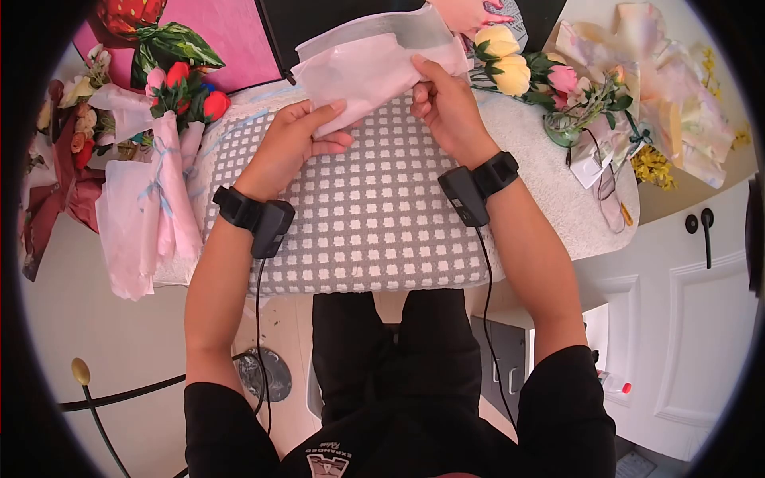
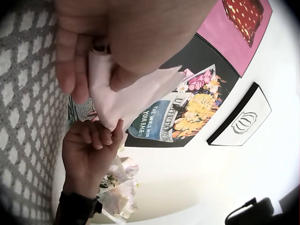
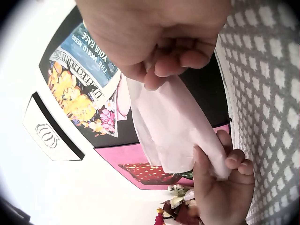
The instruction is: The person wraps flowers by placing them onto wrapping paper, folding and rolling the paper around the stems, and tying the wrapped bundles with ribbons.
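The thin, pale pink, folded wrapping sheet [image 1: 358,80] sits raised at the far middle: our bare left hand [image 1: 291,142] grips its near left end, our bare right hand [image 1: 450,111] pinches its right side. Uneven pulling could crease or tear it.

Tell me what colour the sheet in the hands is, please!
The sheet is pale pink; it shows best in the head view.

Paper [image 1: 358,76] pale pink; cloth [image 1: 366,223] grey with white squares; towel [image 1: 534,135] white; tulips [image 1: 510,73] yellow; wristbands [image 1: 500,172], trousers [image 1: 394,350] black.
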The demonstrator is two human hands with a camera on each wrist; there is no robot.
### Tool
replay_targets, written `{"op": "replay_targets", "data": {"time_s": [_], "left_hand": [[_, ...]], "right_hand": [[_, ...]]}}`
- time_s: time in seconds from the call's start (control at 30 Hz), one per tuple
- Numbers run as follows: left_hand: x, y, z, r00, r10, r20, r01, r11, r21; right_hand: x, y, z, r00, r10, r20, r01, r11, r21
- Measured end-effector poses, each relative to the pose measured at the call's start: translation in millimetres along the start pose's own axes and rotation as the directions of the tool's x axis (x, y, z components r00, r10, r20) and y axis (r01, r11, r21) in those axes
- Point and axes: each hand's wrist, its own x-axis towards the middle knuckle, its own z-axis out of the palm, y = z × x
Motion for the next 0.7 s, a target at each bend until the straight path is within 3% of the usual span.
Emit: {"op": "replay_targets", "data": {"time_s": [0.07, 0.2, 0.37, 0.5, 0.57, 0.63, 0.7], "left_hand": [[0.3, 3.5, -0.1, 0.988, -0.055, 0.141, 0.057, 0.998, -0.007], [0.1, 4.3, 0.6, 0.970, -0.138, 0.201, 0.151, 0.987, -0.052], [5.2, -1.7, -3.8, 0.996, -0.062, 0.070, 0.067, 0.995, -0.076], [5.7, -6.8, -7.2, 0.998, 0.041, 0.052, -0.039, 0.999, -0.031], [4.3, -4.5, -4.3, 0.984, 0.176, -0.018, -0.173, 0.977, 0.121], [6.9, -5.6, -5.3, 0.973, 0.230, -0.036, -0.221, 0.961, 0.164], [9.2, -6.7, -6.8, 0.959, 0.279, -0.052, -0.262, 0.942, 0.211]], "right_hand": [[-2.1, -0.4, 0.1, 1.000, -0.014, -0.016, 0.014, 1.000, -0.008], [-0.7, -1.8, 1.1, 0.998, -0.057, -0.016, 0.057, 0.998, 0.007], [-0.7, -3.9, 0.8, 0.997, -0.069, -0.014, 0.069, 0.997, -0.037], [3.6, 1.2, -1.5, 0.997, -0.080, -0.006, 0.079, 0.995, -0.055], [1.8, 2.2, -1.5, 0.998, -0.059, -0.008, 0.058, 0.996, -0.074], [3.0, -1.9, -2.2, 0.999, -0.051, -0.006, 0.051, 0.994, -0.096], [4.3, -0.5, -7.3, 0.998, 0.050, 0.034, -0.047, 0.995, -0.091]]}}
